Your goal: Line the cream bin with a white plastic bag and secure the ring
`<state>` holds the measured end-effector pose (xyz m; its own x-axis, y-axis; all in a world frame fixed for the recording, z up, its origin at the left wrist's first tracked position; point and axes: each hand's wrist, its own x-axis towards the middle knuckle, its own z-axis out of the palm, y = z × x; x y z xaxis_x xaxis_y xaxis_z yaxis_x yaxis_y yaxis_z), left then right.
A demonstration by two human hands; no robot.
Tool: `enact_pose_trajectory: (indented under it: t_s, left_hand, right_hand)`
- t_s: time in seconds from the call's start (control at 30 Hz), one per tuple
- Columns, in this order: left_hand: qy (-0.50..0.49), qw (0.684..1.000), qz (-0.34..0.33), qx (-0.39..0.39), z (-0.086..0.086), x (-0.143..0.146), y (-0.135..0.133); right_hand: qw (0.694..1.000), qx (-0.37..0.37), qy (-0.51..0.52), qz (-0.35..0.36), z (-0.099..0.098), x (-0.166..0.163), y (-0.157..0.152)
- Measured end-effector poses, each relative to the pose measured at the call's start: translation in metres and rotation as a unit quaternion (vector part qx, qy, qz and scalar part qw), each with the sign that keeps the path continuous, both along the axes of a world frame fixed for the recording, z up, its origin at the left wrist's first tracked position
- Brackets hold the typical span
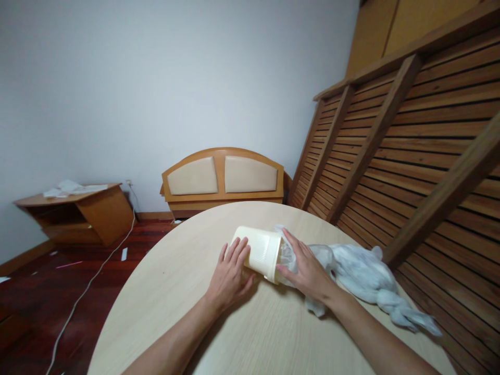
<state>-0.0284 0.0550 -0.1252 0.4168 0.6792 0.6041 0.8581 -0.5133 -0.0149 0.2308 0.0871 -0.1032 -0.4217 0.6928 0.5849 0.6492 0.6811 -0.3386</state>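
Note:
A cream plastic bin (pixel 261 251) lies on its side on the round light wooden table (pixel 183 281). My left hand (pixel 230 273) is curled round its closed bottom end, holding it. My right hand (pixel 307 268) is at the bin's open mouth, fingers pressed on a thin translucent plastic bag (pixel 365 273). Part of the bag sits at the bin's rim. The rest trails off to the right across the table, twisted at its far end.
A slatted wooden bed frame (pixel 410 151) leans close behind the table on the right. A padded headboard (pixel 223 179) stands against the far wall. A low wooden cabinet (pixel 84 211) sits at the left, and a white cable (pixel 89 284) runs over the dark floor.

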Motion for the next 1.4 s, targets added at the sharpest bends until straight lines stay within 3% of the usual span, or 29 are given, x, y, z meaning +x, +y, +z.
enact_pose_trajectory:
  t_s: [0.17, 0.33, 0.5, 0.73, 0.83, 1.03, 1.23, 1.4]
  left_hand:
    - [-0.039, 0.999, -0.022, -0.027, 0.003, 0.003, -0.006]
    - [-0.108, 0.993, -0.014, -0.05, 0.007, 0.018, -0.023]
    - [-0.108, 0.993, 0.028, -0.043, 0.007, 0.026, -0.029]
    - [-0.071, 0.997, 0.037, -0.014, 0.016, -0.004, -0.009]
    - [-0.089, 0.992, 0.082, -0.038, 0.027, -0.017, -0.005]
    - [-0.211, 0.95, 0.209, -0.098, 0.052, -0.039, -0.002]
    - [-0.382, 0.899, 0.198, -0.079, 0.063, -0.059, 0.008]
    - [-0.514, 0.831, 0.205, -0.06, 0.066, -0.079, 0.019]
  right_hand:
    - [0.998, -0.045, 0.034, 0.005, -0.002, 0.003, 0.005]
    - [0.999, -0.024, 0.017, 0.016, -0.004, 0.0, 0.003]
    - [0.999, -0.002, -0.016, 0.049, -0.006, -0.004, -0.001]
    - [0.993, -0.005, -0.083, 0.087, -0.014, -0.006, -0.001]
    - [0.99, -0.02, -0.111, 0.09, -0.021, -0.006, 0.001]
    - [0.99, -0.053, -0.109, 0.069, -0.017, -0.004, 0.004]
    - [0.992, -0.09, -0.081, 0.033, 0.005, -0.004, 0.0]
    - [0.992, -0.125, 0.03, -0.003, 0.015, -0.003, -0.003]
